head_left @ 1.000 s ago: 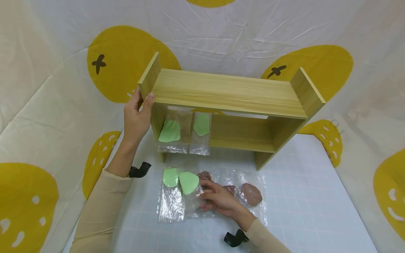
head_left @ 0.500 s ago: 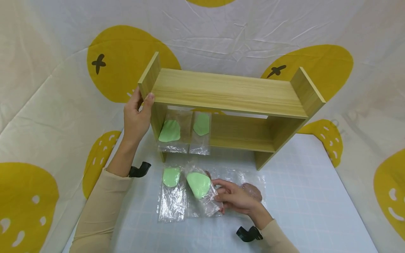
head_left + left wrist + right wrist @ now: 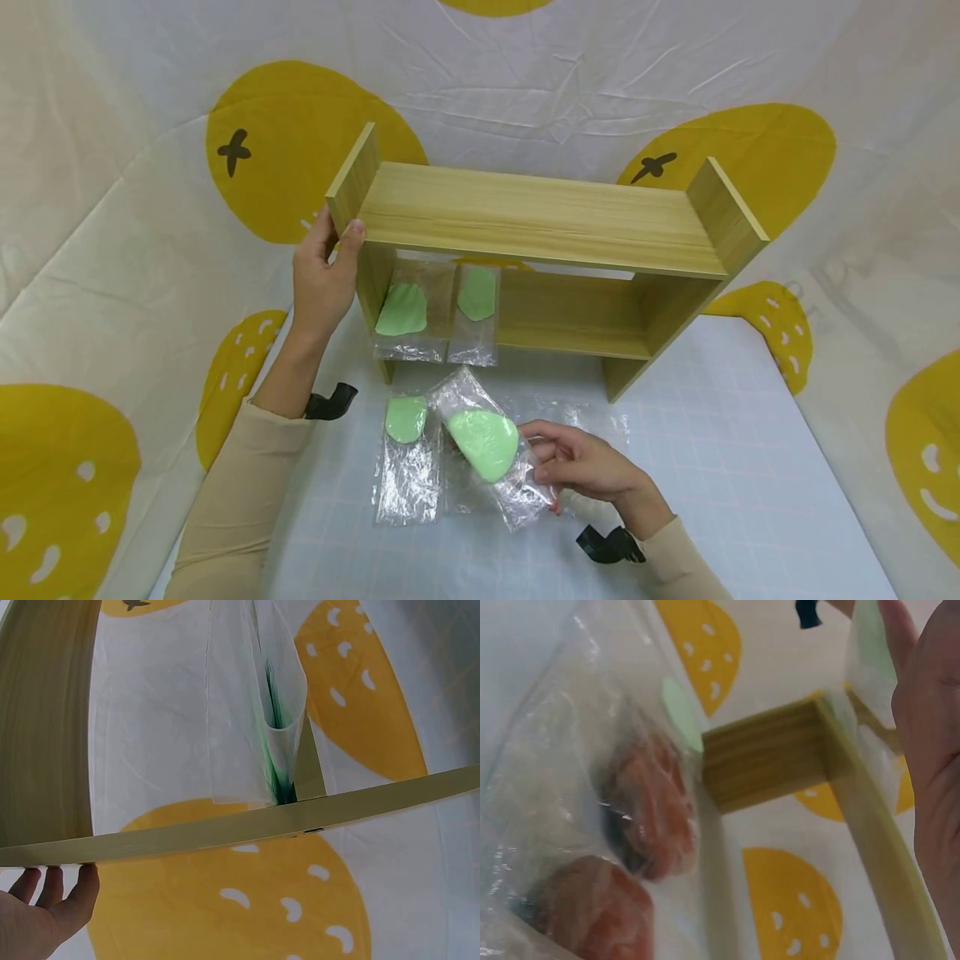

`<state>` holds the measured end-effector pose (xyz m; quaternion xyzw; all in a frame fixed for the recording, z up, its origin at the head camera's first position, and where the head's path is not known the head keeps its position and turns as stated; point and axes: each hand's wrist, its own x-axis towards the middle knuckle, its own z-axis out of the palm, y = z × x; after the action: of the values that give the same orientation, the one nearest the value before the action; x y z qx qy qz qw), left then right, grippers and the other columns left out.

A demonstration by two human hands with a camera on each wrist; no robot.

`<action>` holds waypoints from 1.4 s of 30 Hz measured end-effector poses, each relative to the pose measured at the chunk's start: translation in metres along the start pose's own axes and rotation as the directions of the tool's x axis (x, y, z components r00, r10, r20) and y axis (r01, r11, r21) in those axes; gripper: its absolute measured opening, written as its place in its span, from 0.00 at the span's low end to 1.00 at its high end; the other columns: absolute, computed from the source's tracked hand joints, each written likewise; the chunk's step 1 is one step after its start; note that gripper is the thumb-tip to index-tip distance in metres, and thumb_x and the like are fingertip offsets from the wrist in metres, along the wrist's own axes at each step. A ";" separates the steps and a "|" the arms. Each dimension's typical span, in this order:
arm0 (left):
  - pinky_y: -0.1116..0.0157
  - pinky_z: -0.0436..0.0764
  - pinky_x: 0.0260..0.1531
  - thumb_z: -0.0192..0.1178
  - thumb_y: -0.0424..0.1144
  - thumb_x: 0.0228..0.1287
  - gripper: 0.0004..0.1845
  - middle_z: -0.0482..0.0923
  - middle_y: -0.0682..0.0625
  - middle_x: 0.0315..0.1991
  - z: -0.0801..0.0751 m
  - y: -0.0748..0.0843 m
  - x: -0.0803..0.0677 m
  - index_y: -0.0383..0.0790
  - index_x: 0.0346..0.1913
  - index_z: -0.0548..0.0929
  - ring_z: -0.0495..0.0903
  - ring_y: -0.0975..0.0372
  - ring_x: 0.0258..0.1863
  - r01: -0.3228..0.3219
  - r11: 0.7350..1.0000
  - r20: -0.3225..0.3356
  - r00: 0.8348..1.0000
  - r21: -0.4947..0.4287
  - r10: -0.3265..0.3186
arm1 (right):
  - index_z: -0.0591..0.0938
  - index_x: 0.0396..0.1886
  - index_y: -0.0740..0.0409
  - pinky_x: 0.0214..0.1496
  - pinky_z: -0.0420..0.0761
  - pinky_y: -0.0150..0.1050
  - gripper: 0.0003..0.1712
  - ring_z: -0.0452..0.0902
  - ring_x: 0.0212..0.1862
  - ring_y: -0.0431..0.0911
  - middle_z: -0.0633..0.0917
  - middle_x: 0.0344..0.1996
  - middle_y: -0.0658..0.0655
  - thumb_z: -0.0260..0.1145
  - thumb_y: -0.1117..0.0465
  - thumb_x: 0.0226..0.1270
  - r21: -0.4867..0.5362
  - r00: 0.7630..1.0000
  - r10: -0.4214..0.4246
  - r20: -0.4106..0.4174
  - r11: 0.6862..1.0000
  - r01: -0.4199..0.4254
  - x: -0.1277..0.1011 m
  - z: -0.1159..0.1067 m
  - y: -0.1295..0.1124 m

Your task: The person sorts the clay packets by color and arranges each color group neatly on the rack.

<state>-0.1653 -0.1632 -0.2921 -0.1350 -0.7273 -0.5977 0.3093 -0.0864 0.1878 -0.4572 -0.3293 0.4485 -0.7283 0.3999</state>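
My left hand [image 3: 322, 275] grips the left side panel of a small wooden shelf unit [image 3: 540, 212], thumb on the near side; in the left wrist view, fingertips [image 3: 84, 889] touch the panel's edge. Between thumb and fingers, my right hand [image 3: 588, 465] pinches a clear plastic bag [image 3: 486, 446] containing a flat light green piece. It is tilted, above other bags on the table. A second green-piece bag [image 3: 407, 458] lies to its left. Reddish-brown lumps [image 3: 592, 907] in clear plastic show in the right wrist view; in the head view the right hand and held bag mostly hide them.
Two clear bags with green pieces, a wider one [image 3: 401, 312] and a narrower one [image 3: 476, 300], stand at the left of the middle shelf, overhanging its front. A pale checked cloth [image 3: 735, 467] covers the table. White fabric with yellow shapes hangs behind.
My right hand has moved right, drawing the green-piece bag off the neighbouring bag and turning it aslant; it now covers the brown lumps. The left hand and shelf have stayed put.
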 end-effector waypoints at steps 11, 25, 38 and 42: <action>0.63 0.75 0.54 0.53 0.33 0.75 0.20 0.78 0.36 0.58 0.001 0.004 0.000 0.27 0.65 0.74 0.75 0.57 0.56 0.017 1.000 -0.004 1.000 -0.002 -0.017 | 0.69 0.69 0.57 0.33 0.84 0.36 0.29 0.84 0.36 0.45 0.86 0.44 0.58 0.52 0.78 0.73 -0.084 0.927 -0.184 -0.327 0.983 0.165 0.003 -0.001 -0.016; 0.62 0.75 0.55 0.57 0.39 0.75 0.22 0.79 0.45 0.60 -0.003 -0.037 0.006 0.40 0.68 0.75 0.75 0.58 0.59 0.014 1.000 -0.007 1.000 -0.025 -0.014 | 0.63 0.73 0.63 0.34 0.82 0.37 0.29 0.81 0.32 0.45 0.85 0.40 0.56 0.56 0.71 0.76 -0.061 0.751 -0.179 -0.636 0.981 0.182 0.024 -0.002 -0.026; 0.62 0.75 0.56 0.55 0.35 0.75 0.21 0.78 0.39 0.59 0.000 -0.016 0.003 0.33 0.67 0.75 0.75 0.57 0.57 0.008 1.000 -0.023 1.000 -0.011 -0.008 | 0.69 0.65 0.72 0.43 0.81 0.34 0.21 0.80 0.38 0.43 0.82 0.41 0.56 0.55 0.73 0.75 0.107 0.642 -0.044 -0.766 0.975 0.194 0.043 -0.014 -0.020; 0.62 0.75 0.56 0.54 0.33 0.74 0.21 0.78 0.35 0.58 0.001 -0.002 0.001 0.28 0.66 0.74 0.76 0.57 0.57 0.000 1.000 -0.016 1.000 -0.011 0.000 | 0.76 0.53 0.68 0.48 0.81 0.34 0.10 0.80 0.40 0.44 0.82 0.39 0.57 0.55 0.72 0.75 0.162 0.623 -0.009 -0.782 0.963 0.217 0.046 -0.017 -0.019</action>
<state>-0.1674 -0.1628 -0.2932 -0.1320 -0.7214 -0.6027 0.3146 -0.1273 0.1590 -0.4402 0.0389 0.4632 -0.8712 0.1581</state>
